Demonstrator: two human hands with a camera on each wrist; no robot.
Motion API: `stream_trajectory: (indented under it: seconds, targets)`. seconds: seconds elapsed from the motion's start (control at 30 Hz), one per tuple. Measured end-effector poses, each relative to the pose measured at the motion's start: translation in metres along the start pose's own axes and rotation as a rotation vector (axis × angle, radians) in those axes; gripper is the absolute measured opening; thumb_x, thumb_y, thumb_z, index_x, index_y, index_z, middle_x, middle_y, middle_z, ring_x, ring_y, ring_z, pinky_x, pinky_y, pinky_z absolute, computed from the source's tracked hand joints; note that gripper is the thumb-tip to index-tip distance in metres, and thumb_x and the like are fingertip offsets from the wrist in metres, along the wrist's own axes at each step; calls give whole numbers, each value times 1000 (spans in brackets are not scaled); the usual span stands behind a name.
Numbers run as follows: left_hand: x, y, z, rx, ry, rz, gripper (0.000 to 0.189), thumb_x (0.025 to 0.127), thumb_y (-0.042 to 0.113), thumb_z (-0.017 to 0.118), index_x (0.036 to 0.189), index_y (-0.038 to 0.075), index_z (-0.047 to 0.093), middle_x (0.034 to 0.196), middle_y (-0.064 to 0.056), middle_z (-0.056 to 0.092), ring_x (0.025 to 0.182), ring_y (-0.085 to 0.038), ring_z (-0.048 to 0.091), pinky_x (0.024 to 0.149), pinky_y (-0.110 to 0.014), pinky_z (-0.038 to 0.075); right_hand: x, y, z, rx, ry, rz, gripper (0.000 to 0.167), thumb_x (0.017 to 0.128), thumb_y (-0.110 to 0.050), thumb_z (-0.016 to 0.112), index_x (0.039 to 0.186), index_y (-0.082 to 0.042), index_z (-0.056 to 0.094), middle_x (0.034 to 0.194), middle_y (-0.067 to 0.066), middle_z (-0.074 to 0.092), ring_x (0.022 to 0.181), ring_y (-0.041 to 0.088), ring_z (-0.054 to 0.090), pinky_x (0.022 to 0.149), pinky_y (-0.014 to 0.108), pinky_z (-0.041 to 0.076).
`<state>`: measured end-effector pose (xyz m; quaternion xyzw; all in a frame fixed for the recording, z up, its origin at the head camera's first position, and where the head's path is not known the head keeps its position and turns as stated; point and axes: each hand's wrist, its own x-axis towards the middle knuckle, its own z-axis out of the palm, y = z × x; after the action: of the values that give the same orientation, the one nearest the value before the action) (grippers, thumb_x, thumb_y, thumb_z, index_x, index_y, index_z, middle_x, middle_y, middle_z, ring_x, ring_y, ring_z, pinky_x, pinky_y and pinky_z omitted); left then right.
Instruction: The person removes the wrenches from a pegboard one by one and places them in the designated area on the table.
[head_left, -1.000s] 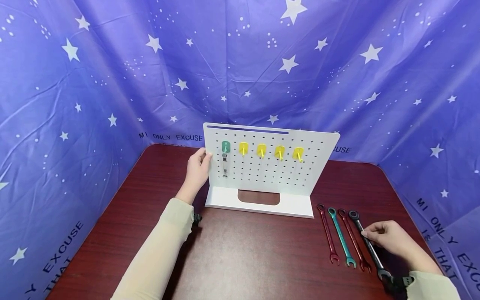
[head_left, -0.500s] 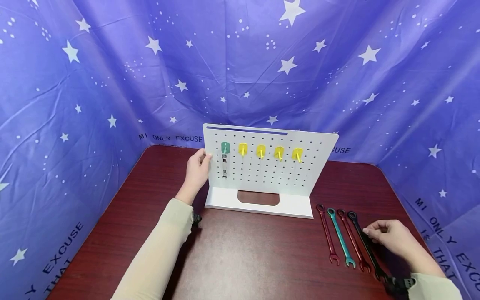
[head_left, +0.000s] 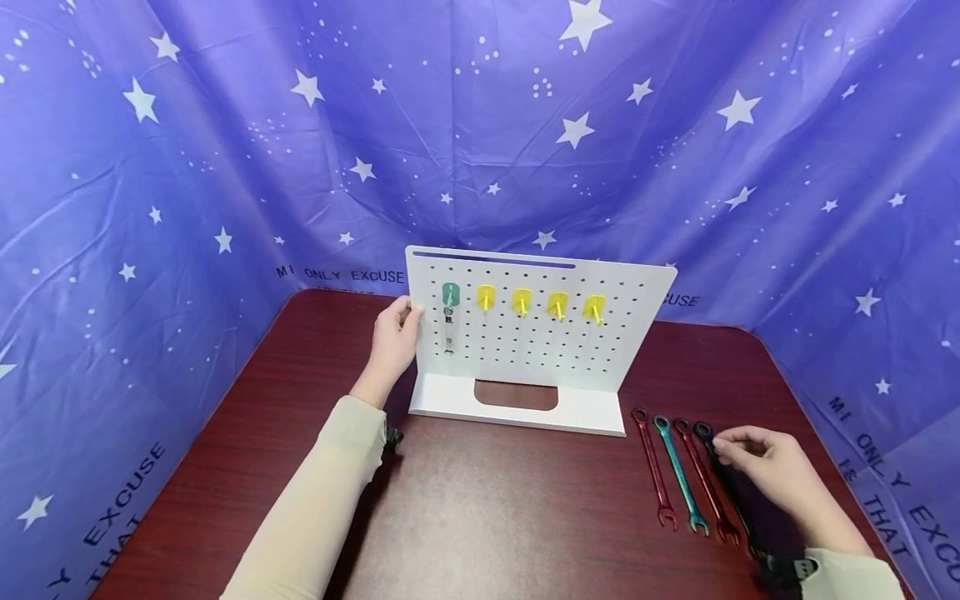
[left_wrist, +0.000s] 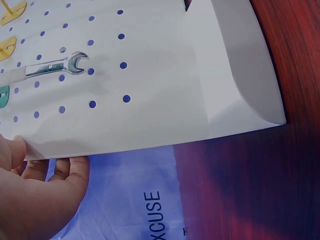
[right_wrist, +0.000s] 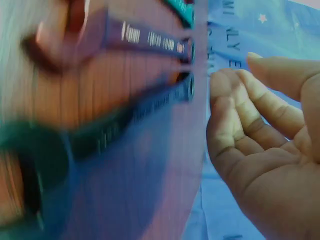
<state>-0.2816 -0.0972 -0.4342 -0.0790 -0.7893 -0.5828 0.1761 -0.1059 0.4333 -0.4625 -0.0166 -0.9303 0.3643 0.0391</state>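
My left hand [head_left: 393, 333] grips the left edge of the white pegboard stand [head_left: 645, 287], with the thumb in front and the fingers behind, as the left wrist view shows. A small silver wrench [left_wrist: 52, 66] hangs from the green hook [head_left: 450, 294] near that edge. At the right, my right hand [head_left: 772, 471] is beside the ring end of a black combination wrench [head_left: 731, 492] lying on the table. Its thumb and bent fingers are apart and hold nothing in the right wrist view. Left of the black wrench lie a red wrench [head_left: 707, 483], a teal wrench [head_left: 681, 477] and another red wrench [head_left: 655, 467].
Several yellow hooks [head_left: 522, 302] without tools run along the board to the right of the green one. The dark red wooden table [head_left: 480, 508] carries the stand at its back. Blue star-print curtains [head_left: 480, 125] surround the table.
My right hand has let go of the black wrench, which now lies in line with the others, and has slid toward its ring end. The left hand has stayed on the pegboard.
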Motion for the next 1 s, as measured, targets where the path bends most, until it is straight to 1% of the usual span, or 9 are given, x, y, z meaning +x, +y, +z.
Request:
stream_trajectory:
  seconds: [0.07,0.13,0.33,0.47,0.53,0.73,0.93,1.0]
  targets:
    - [0,0,0,7,5,-2,17,106,12,56,112,0,67,101,-17,73,76,-27,61,57,-28,44,2,-5,4,44,8,-4,27,100,-20,69,109,6,71,86,12,74,75,14,69,63,27,55]
    - [1,-1,1,17,4,-4,17,106,12,56,112,1,67,101,-17,73,77,-27,62,58,-29,45,4,-9,7,87,23,-27,28,100,-20,69,111,6,71,88,13,74,76,16,70,65,27,56]
    - [0,-4,3,26,1,6,17,107,12,55,113,1,67,99,-17,73,76,-30,62,56,-30,45,9,-26,16,225,84,-133,22,98,-8,70,110,10,68,91,15,74,77,15,72,67,24,56]
    - [0,-3,4,26,5,9,16,106,10,55,112,1,67,99,-17,73,76,-31,61,56,-30,44,11,-42,22,282,82,-169,19,97,-6,70,108,10,68,91,16,74,78,17,73,67,26,57]
    - [0,-1,4,22,4,9,16,106,10,55,112,1,67,99,-17,73,76,-31,62,57,-30,44,13,-49,26,284,72,-173,19,98,-7,70,107,9,69,90,17,73,78,18,73,66,26,57]
    - [0,1,4,7,-5,7,16,106,10,56,112,0,67,101,-18,73,76,-31,63,57,-29,44,17,-64,37,236,61,-180,19,98,-11,71,107,5,71,89,16,73,76,19,72,66,26,56]
    - [0,1,2,15,9,-8,16,106,13,56,111,2,67,100,-16,73,76,-28,62,57,-30,45,27,-82,51,273,30,-201,18,97,-11,72,108,4,72,92,16,74,79,17,72,68,25,56]
    - [0,1,1,16,12,-16,16,106,13,56,110,2,67,100,-15,74,77,-27,63,58,-31,46,31,-90,55,283,24,-210,17,97,-10,72,107,3,72,91,16,73,76,16,71,67,26,56]
